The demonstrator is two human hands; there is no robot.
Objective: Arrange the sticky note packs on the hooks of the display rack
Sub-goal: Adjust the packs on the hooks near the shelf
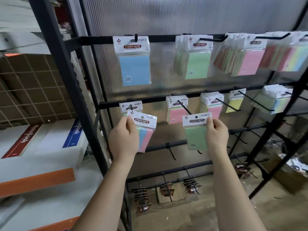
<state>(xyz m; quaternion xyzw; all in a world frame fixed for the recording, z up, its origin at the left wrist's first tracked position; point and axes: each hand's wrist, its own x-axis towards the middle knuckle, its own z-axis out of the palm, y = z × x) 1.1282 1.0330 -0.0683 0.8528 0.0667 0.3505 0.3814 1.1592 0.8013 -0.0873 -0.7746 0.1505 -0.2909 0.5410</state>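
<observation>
The display rack [86, 112] is partly stocked. On the top rail, four hooks carry packs: a single blue pack [135, 64] at 11 o'clock of the frame, a green stack [196, 62] at 12 o'clock, and two thicker mixed-colour stacks [246, 60] toward 2 o'clock. The second rail holds smaller groups: a few packs on the left hook [131, 106], pink stacks [177, 112] near centre, a yellow pack [234, 104] and a blurred stack at 3 o'clock. The third and fourth rails [170, 144] show bare hooks where visible. The bottom rail at 6 o'clock carries small dark carded items [190, 185], not sticky notes.

Two packs remain unhung. The left hand [124, 139] pinches a multi-colour pack [145, 129] by its header card, just below the left hook at 9 o'clock of centre. The right hand [216, 135] pinches a green pack [196, 130] by its header corner, just below the tip of the adjacent hook [184, 107].

Judgement: roughly half complete. Both header holes must still be threaded onto hooks; the lower rails appear to await stock.
</observation>
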